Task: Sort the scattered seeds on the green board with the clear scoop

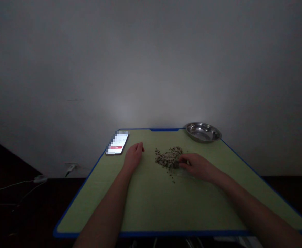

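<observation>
A pale green rectangular table with a blue edge fills the lower middle of the frame, set against a plain grey wall that takes up the upper part. From the lower right, the right arm reaches in to the right hand, whose fingers are bent, with thumb and fingertips close together at the right side of the pile. Whether they pinch anything is too dim to tell. The left hand, left of centre, rests on the table with its fingers curled in, well apart from the pile; what lies inside the curl, if anything, cannot be told. A shallow oval bowl of shiny silver metal sits at the table's far right corner, beyond the right hand. The loose pile of small dark and pale grains lies just right of the frame's centre, between the hands, with a few dark grains scattered below it. A flat phone with a lit white screen lies at the table's far left, beside the left hand.
</observation>
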`<state>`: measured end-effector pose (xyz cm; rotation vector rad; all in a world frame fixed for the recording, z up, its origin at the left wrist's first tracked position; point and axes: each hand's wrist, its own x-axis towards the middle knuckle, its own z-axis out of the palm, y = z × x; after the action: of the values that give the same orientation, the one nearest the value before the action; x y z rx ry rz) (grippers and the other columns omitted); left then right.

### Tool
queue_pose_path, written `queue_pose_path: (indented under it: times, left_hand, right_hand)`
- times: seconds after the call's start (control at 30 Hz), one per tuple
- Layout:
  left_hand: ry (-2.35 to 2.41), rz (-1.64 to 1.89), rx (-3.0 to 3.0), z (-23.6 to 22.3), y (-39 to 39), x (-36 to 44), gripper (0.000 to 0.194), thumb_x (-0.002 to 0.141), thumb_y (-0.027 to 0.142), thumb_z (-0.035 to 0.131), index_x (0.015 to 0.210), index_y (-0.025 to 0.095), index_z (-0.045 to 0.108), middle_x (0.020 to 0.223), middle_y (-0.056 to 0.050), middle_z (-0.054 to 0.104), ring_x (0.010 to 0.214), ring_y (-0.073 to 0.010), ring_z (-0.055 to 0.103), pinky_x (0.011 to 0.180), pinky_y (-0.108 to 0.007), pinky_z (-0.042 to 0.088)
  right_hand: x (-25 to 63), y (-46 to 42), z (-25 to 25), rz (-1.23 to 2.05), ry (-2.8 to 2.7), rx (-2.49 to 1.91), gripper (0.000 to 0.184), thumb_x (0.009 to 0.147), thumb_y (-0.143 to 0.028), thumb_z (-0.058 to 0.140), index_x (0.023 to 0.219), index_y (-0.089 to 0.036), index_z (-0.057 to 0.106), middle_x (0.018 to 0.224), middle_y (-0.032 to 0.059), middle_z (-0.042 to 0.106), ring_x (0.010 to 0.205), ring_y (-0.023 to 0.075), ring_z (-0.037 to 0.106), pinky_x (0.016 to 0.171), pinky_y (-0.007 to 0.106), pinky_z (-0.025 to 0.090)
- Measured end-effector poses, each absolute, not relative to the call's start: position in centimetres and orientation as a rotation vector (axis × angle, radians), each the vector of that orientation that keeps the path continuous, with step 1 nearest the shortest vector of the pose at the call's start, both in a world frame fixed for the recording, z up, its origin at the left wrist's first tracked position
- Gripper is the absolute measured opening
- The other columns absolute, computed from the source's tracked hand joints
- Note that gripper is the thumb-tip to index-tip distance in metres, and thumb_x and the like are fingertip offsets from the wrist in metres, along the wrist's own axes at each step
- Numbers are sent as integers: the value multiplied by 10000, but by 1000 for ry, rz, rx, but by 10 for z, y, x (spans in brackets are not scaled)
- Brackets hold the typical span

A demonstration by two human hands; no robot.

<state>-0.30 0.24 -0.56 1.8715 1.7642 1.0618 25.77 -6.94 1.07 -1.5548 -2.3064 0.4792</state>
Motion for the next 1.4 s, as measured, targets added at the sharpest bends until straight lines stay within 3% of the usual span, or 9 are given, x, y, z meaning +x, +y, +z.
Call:
queue_pose_path:
  times: [0.5,1.1,1.4]
  left_hand:
    - [1747,1071,1869,-7,4,-4,427,850,443,299,609,182,535,636,-16,584,651,-167,536,583,-270,325]
    - [1758,1048,1872,-6,3,-5,427,848,449,292,612,186,531,658,-22,592,673,-175,544,602,-275,336]
    - [1763,1032,1864,-8,4,-7,432,851,460,289,627,187,539,656,-23,585,676,-182,539,609,-279,334]
  right_hand:
    - [254,-66,8,369,-2279,-1574,182,830,-247,506,893,-188,667,857,50,687,764,186,590,685,286,398]
    - [240,-67,8,425,-2259,-1577,150,833,-255,524,830,-181,654,818,51,681,728,177,588,628,260,380]
    - [239,-58,8,271,-2221,-1650,138,844,-243,516,831,-168,631,832,71,677,757,191,591,656,276,368]
